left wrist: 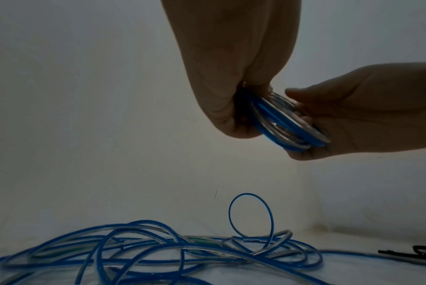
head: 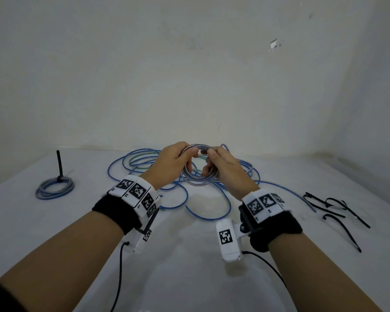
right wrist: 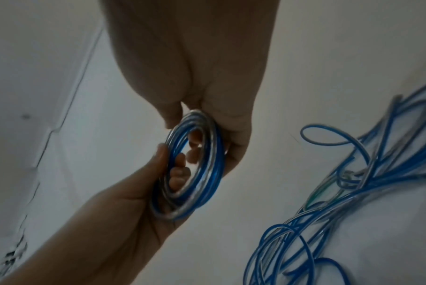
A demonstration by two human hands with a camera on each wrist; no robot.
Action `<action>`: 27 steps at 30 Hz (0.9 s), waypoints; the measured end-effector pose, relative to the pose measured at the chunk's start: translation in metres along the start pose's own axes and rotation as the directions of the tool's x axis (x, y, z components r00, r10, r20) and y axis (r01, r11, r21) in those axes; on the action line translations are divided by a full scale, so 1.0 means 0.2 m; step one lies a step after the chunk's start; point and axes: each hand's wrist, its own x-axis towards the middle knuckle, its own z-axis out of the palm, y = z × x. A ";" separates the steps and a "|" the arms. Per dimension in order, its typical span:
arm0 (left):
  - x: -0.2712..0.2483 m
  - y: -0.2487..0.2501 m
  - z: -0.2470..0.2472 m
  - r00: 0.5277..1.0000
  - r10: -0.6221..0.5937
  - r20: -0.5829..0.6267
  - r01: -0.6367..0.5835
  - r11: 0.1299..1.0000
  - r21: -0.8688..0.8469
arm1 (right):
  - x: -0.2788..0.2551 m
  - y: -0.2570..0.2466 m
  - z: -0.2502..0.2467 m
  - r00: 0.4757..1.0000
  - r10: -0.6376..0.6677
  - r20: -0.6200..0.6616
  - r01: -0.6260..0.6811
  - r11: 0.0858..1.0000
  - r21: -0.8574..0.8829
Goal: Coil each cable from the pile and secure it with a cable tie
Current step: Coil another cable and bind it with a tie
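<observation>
Above a white table (head: 212,266), a coil (head: 199,180) of blue and clear cable held upright between 2 hands, raised over the pile (head: 144,163). Left hand (head: 170,164) curled round the coil's left side, thumb on the outer rim, fingers hooked through the ring. Right hand (head: 225,167) gripping the opposite side, thumb over the top edge, fingertips showing inside the loop. From the left wrist, coil (left wrist: 290,123) seen edge-on, pinched under the left hand (left wrist: 231,77) and cradled in the right hand (left wrist: 363,113). From the right wrist, coil (right wrist: 190,164) seen as a full ring, right hand (right wrist: 195,67) clamped on its upper right edge, left hand (right wrist: 124,212) on its lower left.

Pile of loose blue, clear and green cable spread at the table's far middle, just below and behind the hands, 1 loop (left wrist: 251,214) standing upright from it. Far left: finished coil (head: 54,188) lying flat, bound with a black tie (head: 59,167) whose tail sticks straight up. Far right: several loose black ties (head: 338,212) scattered on the table, well apart from the pile.
</observation>
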 end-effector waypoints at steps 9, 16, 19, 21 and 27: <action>-0.03 0.05 0.00 0.968 -0.152 0.200 0.217 0.906 -0.363 | -0.01 -0.02 0.00 0.998 0.043 -0.047 -0.036 0.990 0.139; -0.02 0.07 0.00 0.970 -0.171 0.170 0.221 0.915 -0.337 | 0.00 -0.04 -0.01 0.999 0.021 -0.030 -0.017 0.992 0.127; -0.02 0.07 -0.01 0.968 -0.173 0.183 0.226 0.919 -0.323 | 0.00 -0.04 -0.01 0.999 -0.006 -0.035 0.009 0.997 0.081; -0.02 0.07 -0.01 0.965 -0.170 0.201 0.230 0.915 -0.331 | 0.01 -0.04 -0.02 0.999 -0.023 -0.050 0.027 0.996 0.088; 0.00 0.05 0.02 0.967 -0.225 0.116 0.253 0.843 -0.475 | 0.02 0.00 0.02 0.983 -0.139 -0.117 0.139 0.990 -0.011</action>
